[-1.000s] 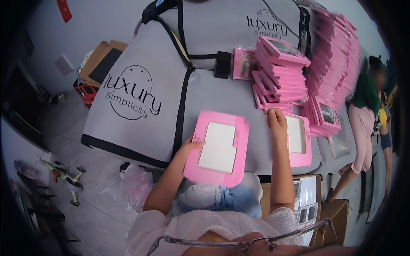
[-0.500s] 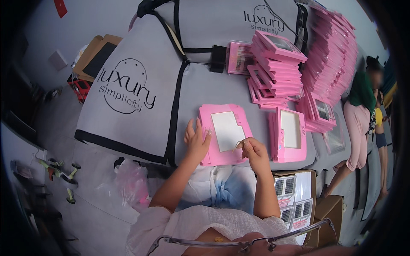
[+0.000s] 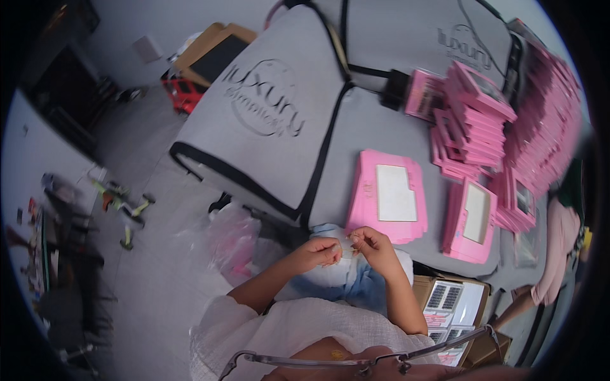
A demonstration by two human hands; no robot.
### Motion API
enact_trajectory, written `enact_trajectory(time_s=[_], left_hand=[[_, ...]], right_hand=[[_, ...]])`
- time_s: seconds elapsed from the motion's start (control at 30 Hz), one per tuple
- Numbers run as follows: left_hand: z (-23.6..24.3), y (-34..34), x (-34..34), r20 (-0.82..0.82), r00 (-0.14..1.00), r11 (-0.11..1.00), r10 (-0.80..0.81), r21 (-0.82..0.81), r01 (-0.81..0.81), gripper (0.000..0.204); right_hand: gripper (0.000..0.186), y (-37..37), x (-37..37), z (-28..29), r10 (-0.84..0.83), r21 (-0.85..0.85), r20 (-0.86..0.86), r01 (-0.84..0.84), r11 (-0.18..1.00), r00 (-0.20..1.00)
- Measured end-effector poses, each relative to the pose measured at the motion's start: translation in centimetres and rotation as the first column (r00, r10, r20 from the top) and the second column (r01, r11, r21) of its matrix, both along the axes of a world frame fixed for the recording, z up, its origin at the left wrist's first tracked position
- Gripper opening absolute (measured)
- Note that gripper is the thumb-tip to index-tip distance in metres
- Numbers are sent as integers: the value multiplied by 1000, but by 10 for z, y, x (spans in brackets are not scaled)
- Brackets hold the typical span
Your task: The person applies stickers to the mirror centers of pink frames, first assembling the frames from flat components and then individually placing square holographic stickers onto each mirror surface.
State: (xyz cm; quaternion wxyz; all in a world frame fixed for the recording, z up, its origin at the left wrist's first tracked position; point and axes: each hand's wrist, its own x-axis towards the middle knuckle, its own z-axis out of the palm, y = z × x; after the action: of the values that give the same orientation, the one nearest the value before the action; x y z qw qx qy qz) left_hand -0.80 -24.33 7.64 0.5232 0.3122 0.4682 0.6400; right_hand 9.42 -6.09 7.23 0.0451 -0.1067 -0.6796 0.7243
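Over my lap, my left hand (image 3: 322, 251) and my right hand (image 3: 373, 246) are close together, both with fingers pinched. A thin pale yellowish band (image 3: 347, 254) stretches between their fingertips; its ends are hidden in the fingers. Just beyond my hands a stack of flat pink window boxes (image 3: 363, 206) lies on the grey sofa seat, apart from both hands. To its right is a smaller pile of pink boxes (image 3: 486, 225) with a whitish window on top.
Tall stacks of pink boxes (image 3: 549, 120) rise at the far right, next to a leaning pile (image 3: 476, 127). A carton (image 3: 486, 293) with packaged items stands right of my lap, a clear plastic bag (image 3: 232, 238) left. Another person's pink-trousered leg (image 3: 559, 247) shows at right.
My left hand has left the pink stack and come beside my right hand over my lap. The band now spans both hands. The view has swung left, so the scene sits farther right.
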Motion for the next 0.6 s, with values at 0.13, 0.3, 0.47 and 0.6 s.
enact_trajectory(time_s=[0.13,0.3,0.47,0.6], left_hand=[[-3,-41,4,-66,998,994,23,-102,-30,22],[7,-111,-13,-263,861,776,435,-375,-506,17],[-77,-206,-71,-926,70,433,371,106,-895,6],[-144,-236,-100,-1000,8,368,12,-4,-930,9]], right_hand=[[12,-32,-3,-27,-88,224,-118,113,968,989],[10,-28,-6,-36,-177,234,-224,229,945,958],[13,-35,-9,-54,-92,462,-239,197,865,967],[19,-53,-10,-70,8,608,-298,184,772,955]])
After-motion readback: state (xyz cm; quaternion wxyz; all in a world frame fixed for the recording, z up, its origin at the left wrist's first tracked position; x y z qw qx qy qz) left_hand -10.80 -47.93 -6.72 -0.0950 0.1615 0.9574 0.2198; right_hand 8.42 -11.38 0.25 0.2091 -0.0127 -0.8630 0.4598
